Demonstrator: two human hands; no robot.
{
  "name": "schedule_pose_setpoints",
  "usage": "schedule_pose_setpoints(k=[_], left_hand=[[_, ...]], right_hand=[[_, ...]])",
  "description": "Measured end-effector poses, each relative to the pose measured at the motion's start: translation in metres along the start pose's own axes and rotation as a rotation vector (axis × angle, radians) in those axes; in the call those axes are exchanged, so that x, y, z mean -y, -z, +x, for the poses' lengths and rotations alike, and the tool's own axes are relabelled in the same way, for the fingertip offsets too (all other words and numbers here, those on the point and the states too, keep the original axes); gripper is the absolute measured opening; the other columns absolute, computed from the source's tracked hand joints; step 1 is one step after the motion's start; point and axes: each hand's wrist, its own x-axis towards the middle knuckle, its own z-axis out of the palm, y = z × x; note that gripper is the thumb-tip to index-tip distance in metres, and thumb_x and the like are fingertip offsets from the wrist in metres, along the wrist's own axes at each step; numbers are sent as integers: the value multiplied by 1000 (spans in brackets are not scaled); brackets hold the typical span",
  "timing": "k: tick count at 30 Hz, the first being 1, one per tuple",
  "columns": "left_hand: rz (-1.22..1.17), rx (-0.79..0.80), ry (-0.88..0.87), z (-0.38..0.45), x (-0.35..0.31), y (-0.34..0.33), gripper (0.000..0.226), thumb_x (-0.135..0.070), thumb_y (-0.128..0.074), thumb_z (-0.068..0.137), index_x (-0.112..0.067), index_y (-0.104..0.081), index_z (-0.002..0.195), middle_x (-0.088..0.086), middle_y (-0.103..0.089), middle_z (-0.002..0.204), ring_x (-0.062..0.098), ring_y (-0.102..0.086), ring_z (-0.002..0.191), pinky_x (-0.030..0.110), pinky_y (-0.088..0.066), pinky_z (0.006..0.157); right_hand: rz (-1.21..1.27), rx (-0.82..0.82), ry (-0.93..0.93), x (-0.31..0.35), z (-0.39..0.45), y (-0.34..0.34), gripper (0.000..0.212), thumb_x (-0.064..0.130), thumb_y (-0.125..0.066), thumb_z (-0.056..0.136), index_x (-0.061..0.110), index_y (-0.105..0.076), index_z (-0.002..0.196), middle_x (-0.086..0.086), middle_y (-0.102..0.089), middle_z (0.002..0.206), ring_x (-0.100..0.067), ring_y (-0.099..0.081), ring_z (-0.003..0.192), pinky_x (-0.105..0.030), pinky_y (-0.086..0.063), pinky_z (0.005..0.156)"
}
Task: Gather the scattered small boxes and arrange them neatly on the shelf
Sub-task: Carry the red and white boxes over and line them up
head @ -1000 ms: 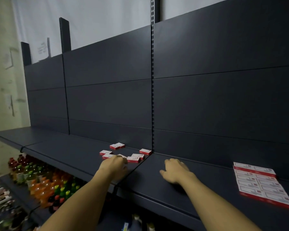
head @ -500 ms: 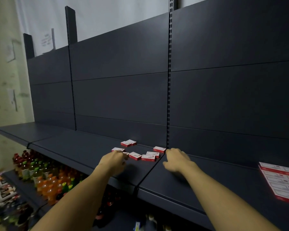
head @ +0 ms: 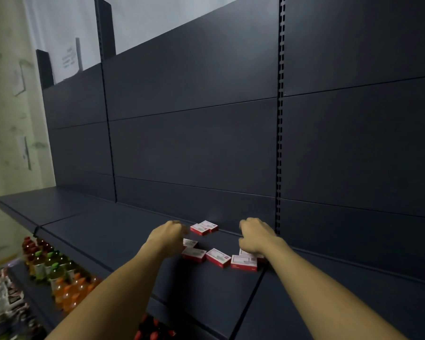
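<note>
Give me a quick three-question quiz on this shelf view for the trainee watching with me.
1. True or false: the small boxes already stand in one neat row on the shelf.
2. What sits on the lower shelf at left? A) bottled drinks B) folded towels C) books
3. Fill in: the pair of boxes nearest the back panel lies between the left hand and the ____ hand.

Key: 1 false, they lie scattered at different angles. 2 A. 3 right.
</note>
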Motion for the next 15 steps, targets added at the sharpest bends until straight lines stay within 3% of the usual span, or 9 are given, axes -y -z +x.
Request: schedule_pose_setpoints(k=[9, 15], left_hand=[[-75, 49, 14, 71, 35, -27, 37, -29, -62, 90, -25, -66, 127, -3, -61, 132, 18, -60, 116, 36, -53, 94], [-124, 45, -33, 104, 33, -39, 35, -26, -65, 93, -23, -64, 128, -2, -59, 132, 19, -58, 118, 34, -51, 95]], right_hand=[[30, -2, 47, -2, 67, -16, 43, 19, -56, 86, 12, -56, 128, -8, -52, 129, -30, -54, 116, -40, -50, 95], [26, -10, 36, -7, 92, -22, 41, 19, -58, 87, 12, -56, 127, -8, -51, 128, -30, -53, 116, -40, -50, 95]])
